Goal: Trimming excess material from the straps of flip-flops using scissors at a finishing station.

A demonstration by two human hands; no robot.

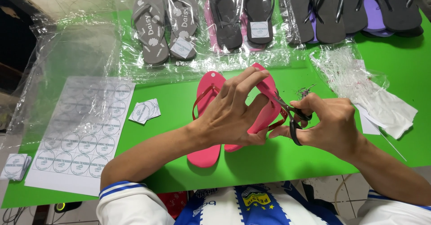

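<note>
A pink foam flip-flop with a dark red strap (265,110) is held tilted above the green counter (179,162), near its front edge, with the toe end raised towards the far side. It is clasped by the left hand (231,115), whose thumb lies beneath the sole while the fingers (244,79) are curled over the upper edge; the grip is closed firmly on the sandal. A second pink flip-flop (206,117) is left flat on the counter just beside and partly under that hand. A pair of small black-handled scissors (292,115) is gripped by the right hand (332,124), the fingers folded through the loops, with the blades pointed left at the strap. How far the blades are parted cannot be told.

Open green surface is left to the right of the hands and in front of them. To the left, a white sheet of round stickers (83,135) and a small stack of cut labels (144,111) are laid. Crumpled clear plastic bags (359,79) lie at the right. Bagged dark flip-flops (242,18) are lined along the far edge.
</note>
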